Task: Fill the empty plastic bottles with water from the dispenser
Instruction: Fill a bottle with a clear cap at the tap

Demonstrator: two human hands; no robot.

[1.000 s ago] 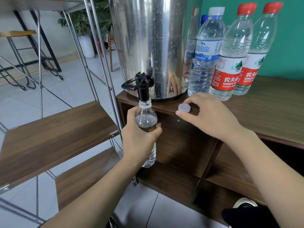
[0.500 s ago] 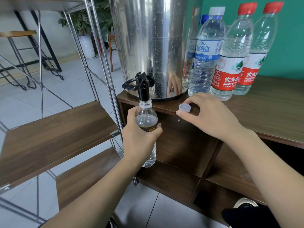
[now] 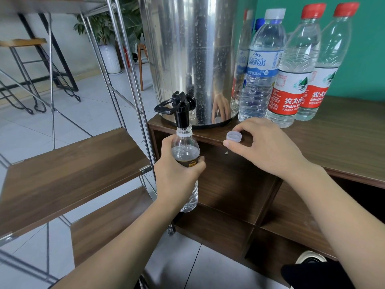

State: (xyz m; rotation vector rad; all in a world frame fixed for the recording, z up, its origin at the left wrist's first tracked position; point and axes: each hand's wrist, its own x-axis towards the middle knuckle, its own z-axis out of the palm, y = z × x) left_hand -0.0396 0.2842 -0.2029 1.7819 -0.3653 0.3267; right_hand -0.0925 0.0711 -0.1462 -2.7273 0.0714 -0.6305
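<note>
Gripping a clear plastic bottle (image 3: 185, 161) about its dark label band, left hand (image 3: 177, 176) with fingers curled round the far side and thumb across the near side; bottle upright, long axis vertical, open mouth pointing up and set directly beneath the black spout of the tap (image 3: 180, 112). Tap projecting from the base of the steel water dispenser (image 3: 193, 57), its lever handle extended to the left. Water visible inside the bottle up to the shoulder; whether a stream is running, not discernible. Pinching a pale bottle cap (image 3: 234, 136), right hand (image 3: 268, 149) with thumb and forefinger closed on the cap's sides and remaining fingers loosely bent; cap open side up, at the front edge of the wooden cabinet top (image 3: 343, 140). Bottle held out in front of the cabinet's front face, off the edge and over open floor, its base unsupported. Close on the left, the slanted metal post of a shelving rack (image 3: 133, 80) with wooden shelves (image 3: 68, 170), leaving a narrow gap beside the left hand. Standing behind the right hand, just beside the dispenser: one blue-labelled capped bottle (image 3: 261, 67) and two red-labelled, red-capped bottles (image 3: 291, 80), upright on the cabinet top near the green wall. Open cubby spaces below the cabinet top, under both forearms.
</note>
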